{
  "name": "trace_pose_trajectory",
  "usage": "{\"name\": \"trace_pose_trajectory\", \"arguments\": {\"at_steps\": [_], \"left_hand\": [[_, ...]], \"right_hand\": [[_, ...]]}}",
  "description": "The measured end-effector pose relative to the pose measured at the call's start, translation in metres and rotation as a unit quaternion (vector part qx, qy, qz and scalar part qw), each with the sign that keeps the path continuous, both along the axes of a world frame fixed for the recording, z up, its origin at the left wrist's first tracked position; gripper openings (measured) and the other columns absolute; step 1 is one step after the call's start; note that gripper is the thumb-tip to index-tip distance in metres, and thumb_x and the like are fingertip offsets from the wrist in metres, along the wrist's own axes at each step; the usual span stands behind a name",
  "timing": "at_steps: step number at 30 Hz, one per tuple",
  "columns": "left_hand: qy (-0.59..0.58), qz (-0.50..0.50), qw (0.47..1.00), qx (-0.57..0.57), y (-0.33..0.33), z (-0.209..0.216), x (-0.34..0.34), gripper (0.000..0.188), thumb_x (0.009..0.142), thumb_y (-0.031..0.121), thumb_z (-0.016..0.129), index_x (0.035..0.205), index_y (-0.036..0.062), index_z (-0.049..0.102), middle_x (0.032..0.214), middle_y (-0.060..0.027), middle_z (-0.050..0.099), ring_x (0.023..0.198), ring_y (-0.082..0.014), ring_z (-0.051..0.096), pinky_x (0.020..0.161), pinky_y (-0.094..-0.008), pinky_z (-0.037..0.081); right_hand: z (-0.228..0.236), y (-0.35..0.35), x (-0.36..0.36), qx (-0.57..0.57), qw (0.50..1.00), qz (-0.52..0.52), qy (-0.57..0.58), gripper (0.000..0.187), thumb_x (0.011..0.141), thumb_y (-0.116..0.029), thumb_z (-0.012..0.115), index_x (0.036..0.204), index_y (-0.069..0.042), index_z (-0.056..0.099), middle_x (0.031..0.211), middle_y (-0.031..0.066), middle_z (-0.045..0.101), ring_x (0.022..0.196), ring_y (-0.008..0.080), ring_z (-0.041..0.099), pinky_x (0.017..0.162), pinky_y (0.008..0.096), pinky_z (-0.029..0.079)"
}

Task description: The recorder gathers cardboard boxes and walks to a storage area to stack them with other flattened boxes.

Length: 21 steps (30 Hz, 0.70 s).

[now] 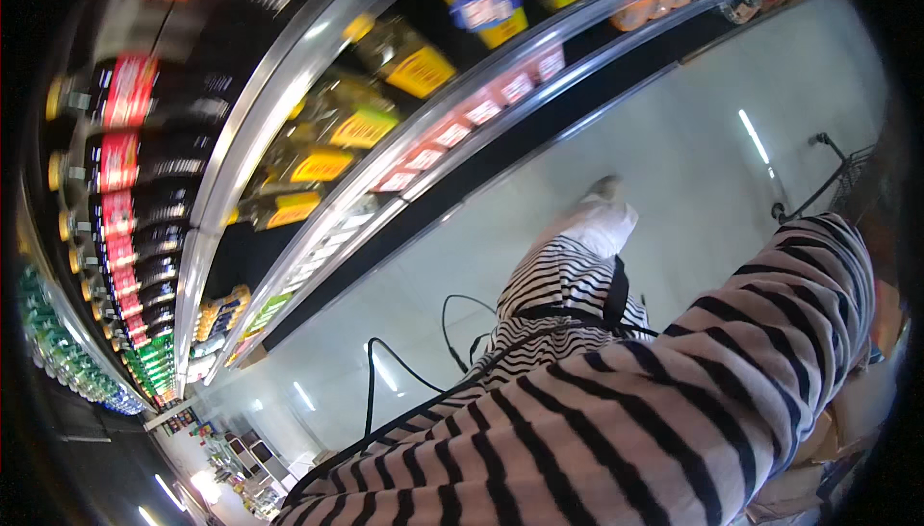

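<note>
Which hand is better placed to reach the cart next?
Probably your right hand: the striped sleeve, apparently the right arm's, extends toward the cart on the picture's right. Neither hand can be made out, though.

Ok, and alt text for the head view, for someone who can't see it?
Seen from above, a person's dark-striped light top fills the foreground beside store shelves of dark red-labelled bottles and yellow-labelled bottles. One sleeve extends toward the right edge, where part of a wheeled cart shows on the pale floor.
</note>
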<state>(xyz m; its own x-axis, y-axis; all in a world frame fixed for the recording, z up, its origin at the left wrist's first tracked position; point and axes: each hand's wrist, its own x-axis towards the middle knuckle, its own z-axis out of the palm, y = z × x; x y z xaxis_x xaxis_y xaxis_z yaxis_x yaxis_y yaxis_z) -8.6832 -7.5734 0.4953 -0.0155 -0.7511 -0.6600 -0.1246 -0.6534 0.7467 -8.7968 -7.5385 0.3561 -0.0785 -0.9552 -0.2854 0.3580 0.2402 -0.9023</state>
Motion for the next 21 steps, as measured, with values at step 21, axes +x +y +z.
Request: {"name": "trace_pose_trajectory", "arguments": {"at_steps": [21], "left_hand": [[0.162, -0.100, 0.979, -0.075, -0.567, 0.015, -0.034, 0.055, 0.081, 0.047, 0.048, 0.112, 0.0015, 0.054, 0.110, -0.0203, 0.057, 0.102, -0.0336, 0.055, 0.088, -0.0397, 0.041]], "right_hand": [[0.056, -0.374, -0.162, -0.021, 0.925, -0.377, 0.037, 0.064, 0.076, -0.039, 0.055, 0.124, 0.000, 0.042, 0.122, 0.0151, 0.047, 0.107, 0.0297, 0.050, 0.085, 0.0419, 0.046]]}}
